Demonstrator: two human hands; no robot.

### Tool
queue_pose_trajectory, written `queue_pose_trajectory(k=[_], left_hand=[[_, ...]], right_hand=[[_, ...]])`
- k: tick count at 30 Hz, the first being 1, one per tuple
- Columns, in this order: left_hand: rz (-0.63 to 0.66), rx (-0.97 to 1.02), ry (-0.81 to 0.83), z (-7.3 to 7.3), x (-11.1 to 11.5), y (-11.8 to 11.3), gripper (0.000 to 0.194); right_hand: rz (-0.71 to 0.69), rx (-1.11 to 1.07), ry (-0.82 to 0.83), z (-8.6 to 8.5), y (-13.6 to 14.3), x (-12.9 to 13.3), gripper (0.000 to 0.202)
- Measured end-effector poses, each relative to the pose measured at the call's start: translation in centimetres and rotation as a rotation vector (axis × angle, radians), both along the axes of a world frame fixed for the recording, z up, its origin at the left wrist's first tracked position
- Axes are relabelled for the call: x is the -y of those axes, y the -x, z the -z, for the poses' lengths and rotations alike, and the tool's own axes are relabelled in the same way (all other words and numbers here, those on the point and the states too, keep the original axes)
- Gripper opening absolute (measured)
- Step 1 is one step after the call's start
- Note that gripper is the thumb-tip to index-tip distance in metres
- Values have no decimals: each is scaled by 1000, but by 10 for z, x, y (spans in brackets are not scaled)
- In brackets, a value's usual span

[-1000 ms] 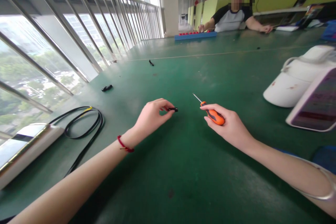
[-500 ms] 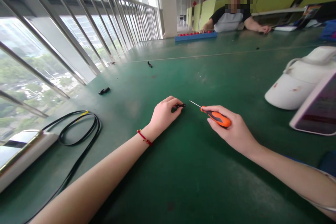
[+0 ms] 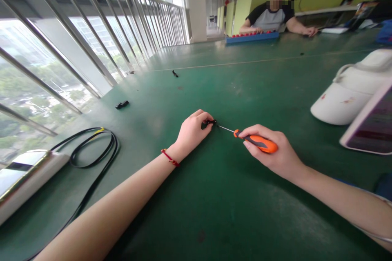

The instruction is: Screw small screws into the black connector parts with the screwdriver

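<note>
Green matting covers the desk (image 3: 214, 212), and both of the person's hands rest low on it near the middle of the view. The left hand (image 3: 191, 132) has its fingers (image 3: 206, 117) pinched closed on a small black part (image 3: 210, 122), pressing it against the desk surface. The right hand (image 3: 274, 153) sits at 3 o'clock from the left, its fingers wrapped tight round the orange-and-grey handle of a screwdriver (image 3: 255, 142). The thin metal shaft runs toward 10 o'clock from the handle and its tip meets the black part; whether the tip is seated in it is too small to tell. A red cord bracelet (image 3: 169, 158) circles the left wrist.

At 9 o'clock from the hands lie a coiled black cable (image 3: 92, 153) and, further out near the window rail, a white device (image 3: 27, 177). A loose black clip (image 3: 122, 105) lies at 10 o'clock and another black piece (image 3: 174, 73) at 12 o'clock, well apart from the hands. At 3 o'clock stand a white housing (image 3: 346, 94) and a phone (image 3: 369, 130) leaning just beside it. Across the desk at 1 o'clock another person (image 3: 271, 16) rests their hands by a blue tray (image 3: 251, 37).
</note>
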State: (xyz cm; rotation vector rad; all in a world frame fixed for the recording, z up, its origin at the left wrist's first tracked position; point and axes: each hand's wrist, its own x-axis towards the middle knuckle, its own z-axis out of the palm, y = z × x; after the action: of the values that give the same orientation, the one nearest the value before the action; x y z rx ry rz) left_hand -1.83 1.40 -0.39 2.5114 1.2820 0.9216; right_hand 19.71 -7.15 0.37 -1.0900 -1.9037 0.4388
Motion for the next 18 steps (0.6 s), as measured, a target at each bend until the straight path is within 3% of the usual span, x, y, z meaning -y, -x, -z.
queue_pose_trajectory(k=[5, 18], left_hand=[[39, 2, -3, 1, 0, 1, 19], [66, -18, -14, 2, 1, 0, 18]], right_hand=[[52, -20, -70, -3, 0, 1, 10], [9, -10, -70, -2, -1, 2, 9]])
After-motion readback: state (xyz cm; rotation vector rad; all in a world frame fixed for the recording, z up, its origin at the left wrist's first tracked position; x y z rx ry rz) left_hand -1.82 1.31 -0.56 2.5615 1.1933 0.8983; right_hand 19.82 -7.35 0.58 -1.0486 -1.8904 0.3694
